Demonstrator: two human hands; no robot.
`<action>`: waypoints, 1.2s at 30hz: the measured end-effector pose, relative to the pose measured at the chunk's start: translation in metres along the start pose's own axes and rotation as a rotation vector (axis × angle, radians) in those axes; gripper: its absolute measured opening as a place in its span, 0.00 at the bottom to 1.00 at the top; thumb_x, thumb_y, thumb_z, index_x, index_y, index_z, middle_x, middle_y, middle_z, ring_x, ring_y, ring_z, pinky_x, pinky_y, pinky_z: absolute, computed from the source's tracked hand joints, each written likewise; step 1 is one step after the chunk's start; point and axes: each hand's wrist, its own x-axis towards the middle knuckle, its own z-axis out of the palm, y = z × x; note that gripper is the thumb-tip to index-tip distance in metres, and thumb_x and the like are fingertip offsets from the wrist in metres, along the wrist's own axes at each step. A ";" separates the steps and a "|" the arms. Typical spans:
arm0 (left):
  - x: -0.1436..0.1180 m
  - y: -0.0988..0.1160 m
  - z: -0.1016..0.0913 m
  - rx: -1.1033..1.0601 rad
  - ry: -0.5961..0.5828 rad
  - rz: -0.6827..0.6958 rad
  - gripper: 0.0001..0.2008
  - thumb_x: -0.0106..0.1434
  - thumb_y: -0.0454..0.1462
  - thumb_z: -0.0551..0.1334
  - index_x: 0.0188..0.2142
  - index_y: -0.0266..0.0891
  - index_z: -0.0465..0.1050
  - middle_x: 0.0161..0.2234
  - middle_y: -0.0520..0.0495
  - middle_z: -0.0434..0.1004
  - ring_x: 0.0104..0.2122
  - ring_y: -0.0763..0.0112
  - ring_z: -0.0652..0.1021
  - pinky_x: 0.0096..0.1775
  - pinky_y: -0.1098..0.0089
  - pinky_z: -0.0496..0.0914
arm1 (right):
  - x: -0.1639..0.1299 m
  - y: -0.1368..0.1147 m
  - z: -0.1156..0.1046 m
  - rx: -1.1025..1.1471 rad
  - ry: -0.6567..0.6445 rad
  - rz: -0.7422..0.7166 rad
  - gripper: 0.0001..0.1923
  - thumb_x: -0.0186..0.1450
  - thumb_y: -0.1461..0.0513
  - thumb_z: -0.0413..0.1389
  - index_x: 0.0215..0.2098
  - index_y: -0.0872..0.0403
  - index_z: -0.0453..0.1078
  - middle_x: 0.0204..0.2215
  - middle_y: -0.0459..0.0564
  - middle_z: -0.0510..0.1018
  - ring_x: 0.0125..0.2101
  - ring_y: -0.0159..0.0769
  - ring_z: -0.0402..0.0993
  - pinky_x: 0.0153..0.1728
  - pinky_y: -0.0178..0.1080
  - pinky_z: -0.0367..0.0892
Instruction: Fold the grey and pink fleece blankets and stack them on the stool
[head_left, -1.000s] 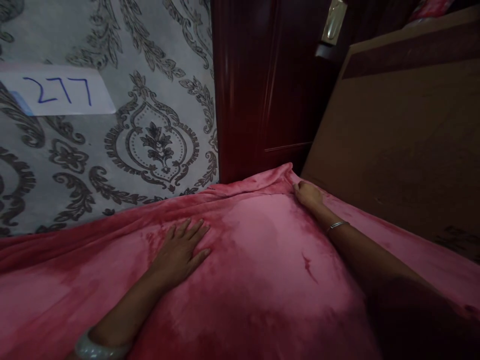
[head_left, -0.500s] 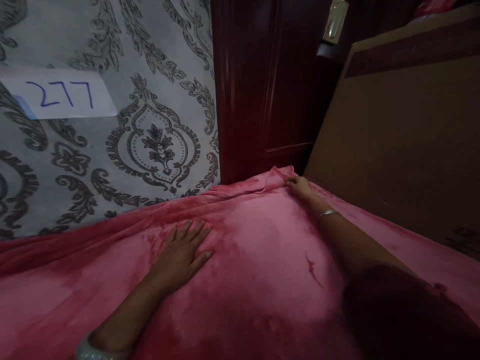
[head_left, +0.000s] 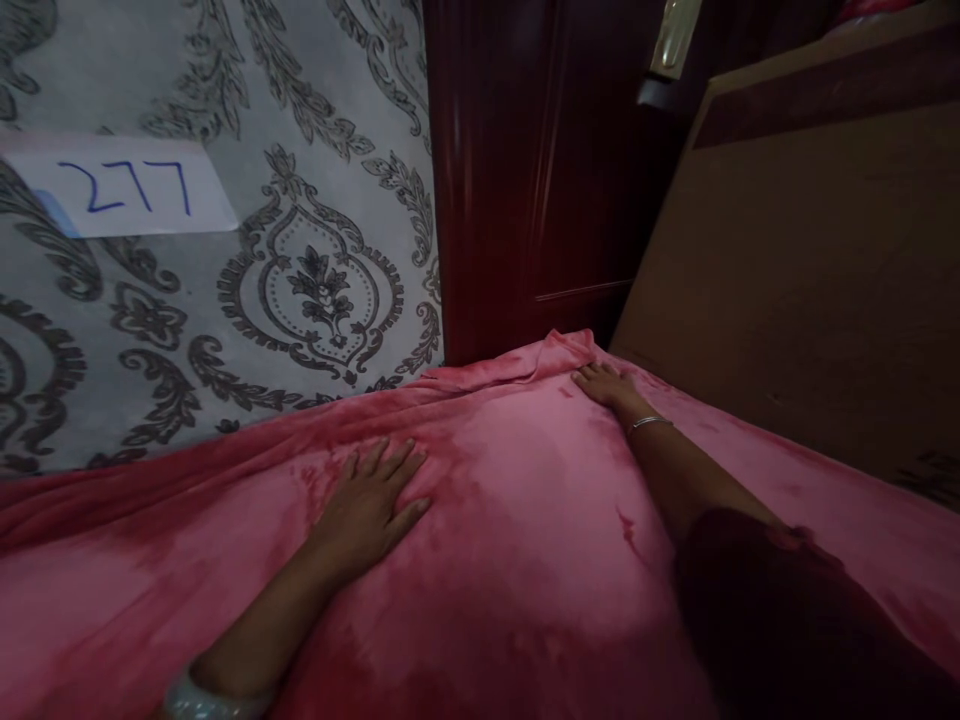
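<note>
right hand point(head_left: 604, 384) fingertips blurred on blanket point(head_left: 525, 560)

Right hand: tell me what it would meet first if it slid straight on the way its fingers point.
The right hand lies flat on the pink blanket, fingers aimed at its bunched far corner. It would probably meet that fold first, then the dark wooden door behind; depth is unclear.

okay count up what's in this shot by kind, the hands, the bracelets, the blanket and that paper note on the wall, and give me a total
Hands: 2, left hand and right hand, both flat on the blanket
Wrist bands: 2, pale bangle and thin silver bracelet
Pink blanket: 1
Paper note reading 277: 1
Total: 6
</note>
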 end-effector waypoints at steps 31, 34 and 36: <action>0.020 0.000 -0.011 0.095 -0.022 0.072 0.30 0.71 0.51 0.44 0.66 0.45 0.65 0.70 0.43 0.57 0.69 0.39 0.56 0.63 0.36 0.55 | -0.293 0.175 -0.027 -0.096 0.233 0.537 0.28 0.74 0.56 0.39 0.68 0.52 0.62 0.66 0.56 0.66 0.63 0.47 0.62 0.62 0.53 0.59; 0.016 0.003 -0.012 0.118 -0.004 0.054 0.31 0.72 0.49 0.43 0.68 0.41 0.61 0.70 0.40 0.58 0.69 0.41 0.57 0.64 0.40 0.54 | -0.304 0.162 -0.030 -0.062 0.226 0.655 0.28 0.74 0.56 0.37 0.68 0.51 0.60 0.66 0.60 0.63 0.64 0.55 0.60 0.57 0.63 0.62; 0.013 0.006 -0.015 0.133 -0.007 0.037 0.31 0.72 0.48 0.44 0.69 0.40 0.60 0.69 0.38 0.59 0.69 0.44 0.57 0.64 0.41 0.54 | -0.309 0.141 -0.031 -0.045 0.230 0.691 0.29 0.74 0.55 0.36 0.68 0.52 0.60 0.66 0.65 0.62 0.65 0.59 0.58 0.55 0.69 0.60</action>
